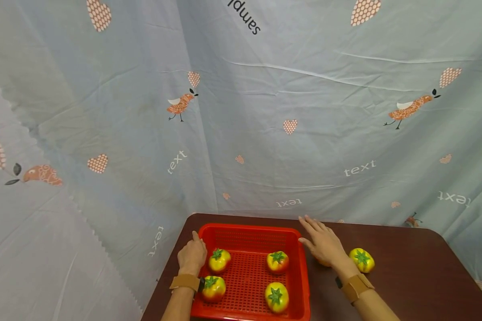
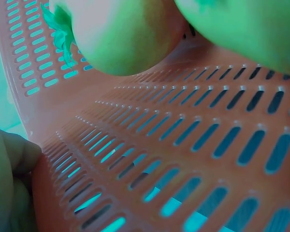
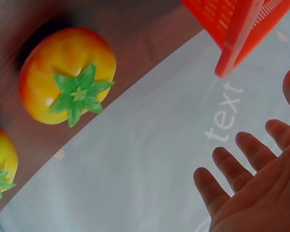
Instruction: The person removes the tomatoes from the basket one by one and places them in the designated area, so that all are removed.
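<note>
A red perforated plastic basket (image 1: 247,285) stands on the table with several yellow-red artificial tomatoes inside, among them one tomato (image 1: 276,262) at its far right. My left hand (image 1: 192,255) grips the basket's left rim; in the left wrist view, part of the hand (image 2: 9,169) meets the basket wall (image 2: 63,111). My right hand (image 1: 324,243) is off the basket's right side, its fingers spread and holding nothing. Under it lies a tomato (image 3: 67,75), mostly hidden from the head view. Another tomato (image 1: 362,260) lies farther right.
The dark brown table (image 1: 401,276) extends to the right of the basket. A pale blue-grey curtain (image 1: 257,147) with printed birds and hearts hangs behind the table and along its left side.
</note>
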`<state>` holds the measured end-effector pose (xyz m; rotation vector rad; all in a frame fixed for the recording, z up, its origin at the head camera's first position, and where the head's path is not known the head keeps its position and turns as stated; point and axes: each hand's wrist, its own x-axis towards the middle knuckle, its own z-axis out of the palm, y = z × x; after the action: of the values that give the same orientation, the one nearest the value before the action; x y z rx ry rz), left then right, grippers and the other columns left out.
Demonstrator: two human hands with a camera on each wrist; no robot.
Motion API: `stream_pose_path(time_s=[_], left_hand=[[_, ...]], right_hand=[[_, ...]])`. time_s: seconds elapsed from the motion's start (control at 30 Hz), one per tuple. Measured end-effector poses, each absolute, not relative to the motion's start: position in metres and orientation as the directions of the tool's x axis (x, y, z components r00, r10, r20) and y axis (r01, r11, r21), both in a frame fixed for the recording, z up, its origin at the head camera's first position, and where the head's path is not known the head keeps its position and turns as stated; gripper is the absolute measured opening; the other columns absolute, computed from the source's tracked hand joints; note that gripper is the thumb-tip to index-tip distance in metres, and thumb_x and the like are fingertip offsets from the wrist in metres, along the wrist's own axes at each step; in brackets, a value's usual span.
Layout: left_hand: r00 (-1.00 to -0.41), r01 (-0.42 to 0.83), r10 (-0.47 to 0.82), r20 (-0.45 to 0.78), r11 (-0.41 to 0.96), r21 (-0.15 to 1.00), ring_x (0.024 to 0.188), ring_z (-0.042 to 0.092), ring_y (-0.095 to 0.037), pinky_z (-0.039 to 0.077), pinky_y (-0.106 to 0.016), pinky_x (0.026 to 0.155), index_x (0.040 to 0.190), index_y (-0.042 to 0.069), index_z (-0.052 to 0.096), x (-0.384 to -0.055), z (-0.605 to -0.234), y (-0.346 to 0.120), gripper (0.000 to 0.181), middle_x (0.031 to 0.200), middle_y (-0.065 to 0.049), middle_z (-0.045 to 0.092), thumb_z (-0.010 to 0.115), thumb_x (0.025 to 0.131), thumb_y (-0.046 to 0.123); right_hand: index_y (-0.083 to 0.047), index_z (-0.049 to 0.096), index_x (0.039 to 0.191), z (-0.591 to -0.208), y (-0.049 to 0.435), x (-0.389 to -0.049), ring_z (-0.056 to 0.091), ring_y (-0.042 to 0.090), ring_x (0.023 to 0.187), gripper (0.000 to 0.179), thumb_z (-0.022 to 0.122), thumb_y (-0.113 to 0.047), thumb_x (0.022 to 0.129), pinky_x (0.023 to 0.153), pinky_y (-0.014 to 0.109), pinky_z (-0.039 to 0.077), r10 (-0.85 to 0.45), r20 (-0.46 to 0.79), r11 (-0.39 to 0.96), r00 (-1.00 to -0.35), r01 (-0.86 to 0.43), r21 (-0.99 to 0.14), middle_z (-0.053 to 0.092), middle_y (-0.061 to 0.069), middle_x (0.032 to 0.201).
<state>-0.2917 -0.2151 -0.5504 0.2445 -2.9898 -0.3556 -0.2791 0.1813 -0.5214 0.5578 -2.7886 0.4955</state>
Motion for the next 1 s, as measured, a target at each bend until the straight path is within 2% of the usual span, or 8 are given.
stream_pose_path(time_s=[0.4, 0.73, 1.0], left_hand=[[-0.98, -0.144, -0.172, 0.096, 0.959, 0.243, 0.066, 0.065, -0.038, 0.056, -0.052, 0.064, 0.143, -0.015, 0.034, -0.294, -0.55, -0.216, 0.055, 0.091, -0.029, 0.068, 0.046, 0.101, 0.019], [-0.981, -0.141, -0.168, 0.093, 0.958, 0.25, 0.07, 0.066, -0.041, 0.055, -0.052, 0.062, 0.143, -0.015, 0.035, -0.294, -0.551, -0.216, 0.054, 0.096, -0.031, 0.068, 0.044, 0.102, 0.019], [-0.982, -0.138, -0.164, 0.088, 0.959, 0.247, 0.071, 0.066, -0.041, 0.055, -0.052, 0.063, 0.143, -0.016, 0.034, -0.293, -0.549, -0.216, 0.054, 0.097, -0.031, 0.067, 0.044, 0.102, 0.018]], right_hand=[[-0.012, 0.04, 0.15, -0.523, 0.171, -0.281, 0.044, 0.042, 0.136, 0.064, 0.063, -0.034, 0.095, 0.105, 0.061, 0.038, -0.335, 0.304, 0.867, -0.892, -0.418, -0.27, 0.041, 0.016, 0.153], [-0.012, 0.041, 0.15, -0.522, 0.161, -0.278, 0.042, 0.042, 0.137, 0.063, 0.063, -0.034, 0.094, 0.106, 0.061, 0.036, -0.359, 0.295, 0.843, -0.885, -0.443, -0.303, 0.041, 0.015, 0.153], [-0.013, 0.042, 0.149, -0.525, 0.153, -0.275, 0.041, 0.04, 0.138, 0.062, 0.062, -0.035, 0.095, 0.108, 0.06, 0.036, -0.393, 0.273, 0.839, -0.878, -0.464, -0.285, 0.04, 0.012, 0.154]])
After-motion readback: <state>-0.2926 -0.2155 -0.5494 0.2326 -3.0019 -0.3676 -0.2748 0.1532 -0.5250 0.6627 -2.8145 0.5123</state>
